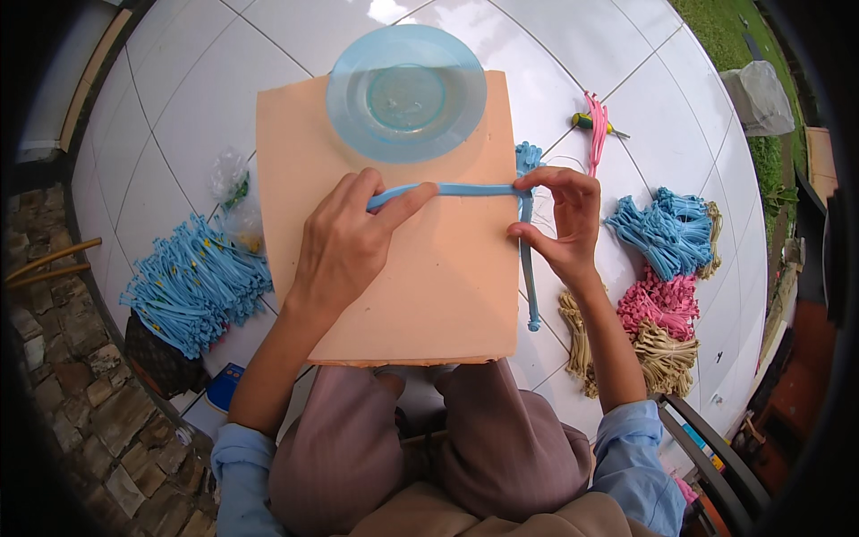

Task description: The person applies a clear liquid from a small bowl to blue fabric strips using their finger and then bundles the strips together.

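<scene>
A flat, narrow blue strip lies across the upper part of a peach-coloured board, which rests on my lap. My left hand is closed on the strip's left end, index finger stretched along it. At the board's right edge, my right hand touches the strip with its fingertips; the thumb stands well apart from the fingers. Another blue length runs down beside that edge, ending in a small knob; whether it joins the strip cannot be told. A see-through bluish plate sits on the board's far end.
Blue bundled strips lie at the left on white tiles. To the right are blue bundles, pink bundles and beige bundles. A green-handled screwdriver lies under pink strips. A metal frame stands lower right.
</scene>
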Demonstrator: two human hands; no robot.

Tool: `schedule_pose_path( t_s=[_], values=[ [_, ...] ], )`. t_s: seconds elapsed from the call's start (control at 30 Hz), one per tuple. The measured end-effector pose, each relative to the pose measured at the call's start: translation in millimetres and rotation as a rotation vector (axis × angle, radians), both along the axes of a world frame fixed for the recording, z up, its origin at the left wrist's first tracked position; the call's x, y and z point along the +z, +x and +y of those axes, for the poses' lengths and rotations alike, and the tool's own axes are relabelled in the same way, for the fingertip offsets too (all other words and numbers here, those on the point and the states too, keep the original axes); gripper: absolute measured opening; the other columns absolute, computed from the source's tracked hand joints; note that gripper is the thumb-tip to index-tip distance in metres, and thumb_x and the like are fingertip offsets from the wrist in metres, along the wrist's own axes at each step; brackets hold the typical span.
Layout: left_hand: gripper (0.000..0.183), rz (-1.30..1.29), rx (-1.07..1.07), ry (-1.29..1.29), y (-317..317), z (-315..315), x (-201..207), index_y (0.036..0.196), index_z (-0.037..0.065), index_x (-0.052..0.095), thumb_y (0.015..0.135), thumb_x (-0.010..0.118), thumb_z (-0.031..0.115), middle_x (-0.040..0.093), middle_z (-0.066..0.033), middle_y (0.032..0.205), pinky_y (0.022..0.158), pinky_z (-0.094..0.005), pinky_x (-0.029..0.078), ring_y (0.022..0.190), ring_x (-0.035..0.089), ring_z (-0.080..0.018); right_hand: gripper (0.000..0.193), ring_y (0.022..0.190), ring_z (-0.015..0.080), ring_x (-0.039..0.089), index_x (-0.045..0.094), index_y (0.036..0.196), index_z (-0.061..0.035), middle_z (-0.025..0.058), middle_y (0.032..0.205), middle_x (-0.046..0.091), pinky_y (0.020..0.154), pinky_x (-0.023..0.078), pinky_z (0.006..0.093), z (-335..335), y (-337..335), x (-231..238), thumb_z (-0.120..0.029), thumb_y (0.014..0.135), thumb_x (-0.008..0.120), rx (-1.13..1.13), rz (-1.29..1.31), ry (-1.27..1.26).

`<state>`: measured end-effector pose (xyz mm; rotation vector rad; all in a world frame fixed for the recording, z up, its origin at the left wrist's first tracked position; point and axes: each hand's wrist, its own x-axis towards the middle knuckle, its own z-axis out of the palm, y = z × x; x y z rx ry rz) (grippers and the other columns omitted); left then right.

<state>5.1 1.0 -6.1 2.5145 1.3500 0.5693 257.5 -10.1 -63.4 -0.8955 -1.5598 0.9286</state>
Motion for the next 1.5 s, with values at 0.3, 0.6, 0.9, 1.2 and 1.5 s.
schedule_pose_path(
  t_s=[0.3, 0.6, 0.9, 1.2, 1.5],
  values=[
    [0.046, 0.046, -0.012, 0.095, -3.2, -6.5, -8.6, 0.113, 0.019, 0.064, 0.070, 0.056, 0.001, 0.042, -0.0064, 0.077, 0.060, -0.0323, 0.044, 0.071, 0.047, -0.0218, 0.062, 0.103, 0.0247, 0.053, 0.038, 0.113, -0.0055, 0.0154, 0.106, 0.061, 0.089, 0.045, 0.0372, -8.0, 0.4, -8.0, -0.014, 0.067, 0.079, -0.075, -0.178, 0.202],
    [0.041, 0.174, 0.006, 0.357, 7.0, -15.5, -5.6, 0.113, 0.014, 0.062, 0.074, 0.057, 0.004, 0.055, -0.0056, 0.108, 0.085, -0.0332, 0.039, 0.097, 0.051, -0.0204, 0.062, 0.103, 0.0254, 0.053, 0.038, 0.113, -0.0051, 0.0153, 0.107, 0.062, 0.089, 0.047, 0.0379, -8.4, -1.9, -5.0, -0.015, 0.067, 0.079, -0.078, -0.166, 0.197],
    [0.044, 0.121, -0.055, 0.220, 14.0, -19.5, -6.6, 0.118, 0.011, 0.059, 0.074, 0.059, 0.007, 0.055, -0.0067, 0.108, 0.084, -0.0312, 0.047, 0.100, 0.051, -0.0231, 0.062, 0.103, 0.0243, 0.054, 0.040, 0.113, -0.0056, 0.0142, 0.106, 0.064, 0.089, 0.044, 0.0358, -6.6, 2.7, -4.7, -0.017, 0.066, 0.079, -0.064, -0.207, 0.220],
    [0.049, 0.080, -0.027, 0.123, 15.6, -18.6, -7.0, 0.121, 0.017, 0.058, 0.073, 0.066, 0.008, 0.053, -0.0067, 0.108, 0.086, -0.0346, 0.043, 0.101, 0.046, -0.0256, 0.063, 0.102, 0.0262, 0.055, 0.042, 0.113, -0.0046, 0.0131, 0.106, 0.063, 0.087, 0.046, 0.0373, -7.2, 4.5, -3.5, -0.017, 0.065, 0.080, -0.087, -0.308, 0.265],
    [0.046, -0.010, 0.024, 0.050, 20.0, -20.1, -8.9, 0.119, 0.017, 0.059, 0.075, 0.065, 0.006, 0.049, -0.0070, 0.113, 0.088, -0.0382, 0.040, 0.102, 0.043, -0.0283, 0.064, 0.100, 0.0277, 0.056, 0.043, 0.116, -0.0050, 0.0122, 0.106, 0.062, 0.086, 0.046, 0.0378, -10.5, 2.7, 0.1, -0.014, 0.065, 0.080, -0.102, -0.301, 0.226]
  ],
)
